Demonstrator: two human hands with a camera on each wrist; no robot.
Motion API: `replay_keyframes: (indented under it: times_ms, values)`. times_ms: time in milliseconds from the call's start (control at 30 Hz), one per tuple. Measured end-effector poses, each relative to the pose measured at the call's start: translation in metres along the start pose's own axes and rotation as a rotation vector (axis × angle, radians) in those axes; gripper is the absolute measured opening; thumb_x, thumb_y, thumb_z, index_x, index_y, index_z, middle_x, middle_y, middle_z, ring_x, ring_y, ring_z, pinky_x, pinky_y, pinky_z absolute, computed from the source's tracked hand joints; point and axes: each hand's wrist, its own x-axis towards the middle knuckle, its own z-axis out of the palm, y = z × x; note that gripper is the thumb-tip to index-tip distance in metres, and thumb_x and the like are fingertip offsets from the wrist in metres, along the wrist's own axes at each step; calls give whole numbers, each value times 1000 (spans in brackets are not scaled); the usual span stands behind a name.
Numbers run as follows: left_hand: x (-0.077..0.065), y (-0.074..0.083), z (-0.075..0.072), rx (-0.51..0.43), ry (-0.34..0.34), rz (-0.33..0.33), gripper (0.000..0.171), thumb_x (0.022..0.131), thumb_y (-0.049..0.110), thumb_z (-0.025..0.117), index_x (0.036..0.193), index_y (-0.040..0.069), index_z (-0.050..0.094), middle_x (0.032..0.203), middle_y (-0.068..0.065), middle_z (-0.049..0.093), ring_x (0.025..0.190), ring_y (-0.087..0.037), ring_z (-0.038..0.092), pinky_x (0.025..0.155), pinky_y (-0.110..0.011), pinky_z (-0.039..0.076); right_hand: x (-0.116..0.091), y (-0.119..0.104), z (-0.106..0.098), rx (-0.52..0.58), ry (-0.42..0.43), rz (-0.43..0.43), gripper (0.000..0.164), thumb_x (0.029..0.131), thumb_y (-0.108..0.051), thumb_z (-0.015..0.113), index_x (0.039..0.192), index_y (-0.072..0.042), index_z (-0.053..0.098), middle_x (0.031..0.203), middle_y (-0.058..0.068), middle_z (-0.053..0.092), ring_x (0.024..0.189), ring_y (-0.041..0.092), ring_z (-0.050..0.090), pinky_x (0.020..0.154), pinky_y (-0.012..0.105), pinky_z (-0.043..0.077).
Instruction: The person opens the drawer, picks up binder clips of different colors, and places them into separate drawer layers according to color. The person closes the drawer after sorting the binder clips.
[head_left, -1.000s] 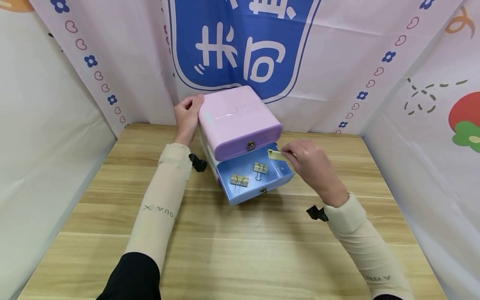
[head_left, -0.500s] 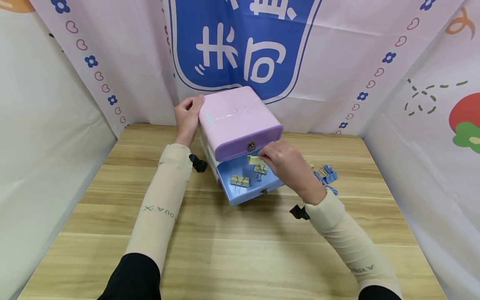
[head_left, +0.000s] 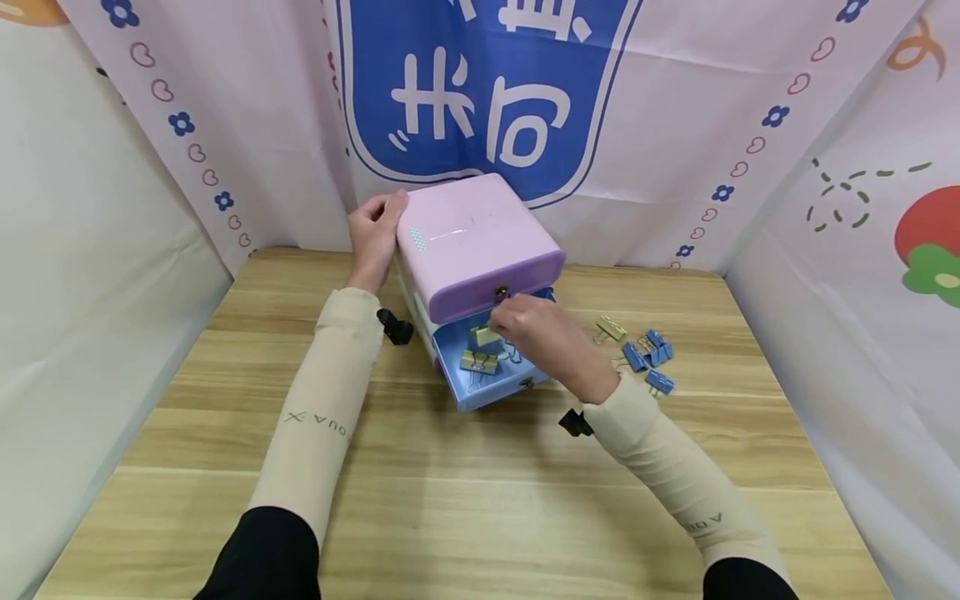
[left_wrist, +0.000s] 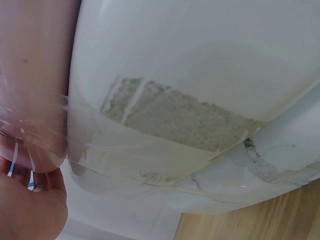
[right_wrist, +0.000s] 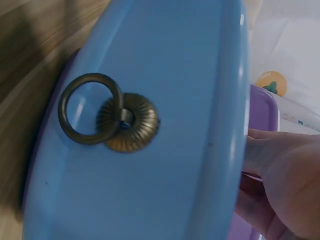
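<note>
A small drawer box (head_left: 480,233) with a pink top stands at the table's back, and its blue lower drawer (head_left: 498,396) is pulled out. My left hand (head_left: 372,237) grips the box's back left corner; the left wrist view shows the fingers bent against its edge. My right hand (head_left: 551,337) is over the drawer and pinches a gold binder clip (head_left: 483,336). Just below that clip, another gold binder clip (head_left: 478,362) lies in the drawer. Wire handles of a further clip show beside the right hand, which covers the rest of it. A brass ring pull (right_wrist: 90,108) hangs on the drawer front.
On the table (head_left: 465,500), right of the box, lie a gold binder clip (head_left: 611,327) and several blue binder clips (head_left: 636,357). A printed cloth (head_left: 660,150) hangs directly behind the box. White cloth walls close in both sides.
My right hand has moved left with the gold binder clip, from the drawer's right edge to over its middle, uncovering the clips on the table. My left hand and the box have stayed put.
</note>
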Motion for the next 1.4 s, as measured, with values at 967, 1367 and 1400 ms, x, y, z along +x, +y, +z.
replay_keyframes:
  times_ms: [967, 1367, 1400]
  values:
    - [0, 0, 1, -22, -6, -18, 26, 97, 41, 75, 101, 15, 77, 96, 5, 66, 92, -10, 56, 77, -23, 45, -2, 3, 3, 121, -90, 80, 18, 94, -22, 81, 104, -7, 79, 102, 6, 80, 96, 20, 76, 89, 35, 62]
    - [1, -1, 0, -27, -7, -26, 28, 97, 42, 76, 103, 15, 77, 96, 5, 66, 91, -10, 57, 76, -23, 46, -24, 9, -30, 70, -39, 125, 31, 93, -20, 83, 117, -2, 78, 115, 13, 79, 106, 28, 77, 92, 41, 63]
    - [1, -2, 0, -28, -6, -25, 28, 97, 42, 76, 103, 15, 77, 96, 5, 66, 91, -10, 57, 76, -23, 46, -26, 10, -31, 70, -27, 135, 31, 91, -19, 84, 117, -2, 78, 115, 14, 80, 106, 28, 77, 91, 42, 63]
